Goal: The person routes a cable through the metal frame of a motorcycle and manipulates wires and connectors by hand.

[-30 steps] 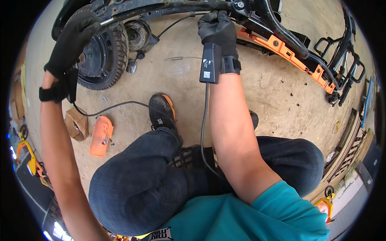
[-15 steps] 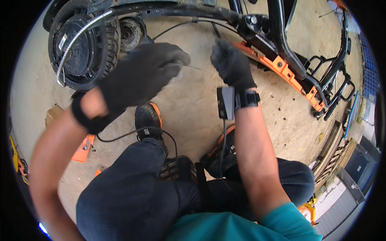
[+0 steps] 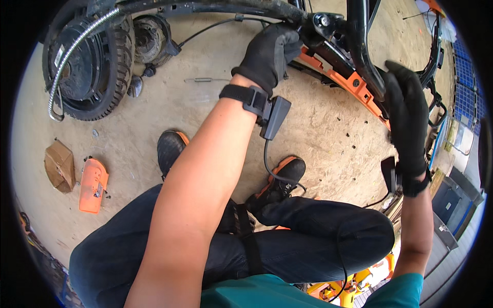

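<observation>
My left hand (image 3: 267,56), in a black glove, reaches to the black metal frame (image 3: 241,7) of a vehicle. Its fingers are curled against the frame beside an orange panel (image 3: 349,79); what they grip is hidden. My right hand (image 3: 408,110), also gloved, is at the frame's bent black tube (image 3: 362,51) on the right. Its fingers are stretched out along the tube, apparently touching it. A thin metal spring (image 3: 203,79) with a long wire end lies on the floor left of my left wrist.
A wheel with a knobby tyre (image 3: 115,69) sits at the far left under a silver flexible hose (image 3: 82,43). Near my left shoe (image 3: 171,149) are a brown cardboard piece (image 3: 59,165) and an orange plastic part (image 3: 93,185). Small dark bits dot the floor at right.
My left hand has let go of the thin wire piece and moved right to the frame. My right hand has moved right and down to the bent tube. The view has shifted slightly.
</observation>
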Available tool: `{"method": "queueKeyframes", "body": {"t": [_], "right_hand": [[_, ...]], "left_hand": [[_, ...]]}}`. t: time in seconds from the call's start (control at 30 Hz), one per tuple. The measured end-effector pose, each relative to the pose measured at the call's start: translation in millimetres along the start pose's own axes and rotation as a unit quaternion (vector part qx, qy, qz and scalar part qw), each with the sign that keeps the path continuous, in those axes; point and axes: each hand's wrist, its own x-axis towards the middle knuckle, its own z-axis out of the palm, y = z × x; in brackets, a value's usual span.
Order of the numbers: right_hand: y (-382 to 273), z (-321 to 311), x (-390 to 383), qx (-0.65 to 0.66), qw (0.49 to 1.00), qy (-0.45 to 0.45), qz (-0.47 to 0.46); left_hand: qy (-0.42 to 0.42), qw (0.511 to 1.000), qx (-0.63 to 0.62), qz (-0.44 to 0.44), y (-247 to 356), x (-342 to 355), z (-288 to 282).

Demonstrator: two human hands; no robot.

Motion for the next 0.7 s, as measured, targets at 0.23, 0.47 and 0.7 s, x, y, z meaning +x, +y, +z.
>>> {"method": "queueKeyframes", "body": {"t": [0.23,0.47,0.7], "right_hand": [[71.4,11.5,16.1,-0.172,0.981,0.003,-0.094],[79.0,26.6,17.9,-0.209,0.969,0.075,-0.112],[77.2,31.5,17.7,-0.218,0.966,0.096,-0.103]], "left_hand": [[-0.034,0.992,0.077,0.090,10.1,9.0,16.9],[0.067,0.994,-0.001,0.090,-5.3,3.1,25.7],[0.043,0.971,0.205,0.112,-12.8,3.2,10.6]]}}
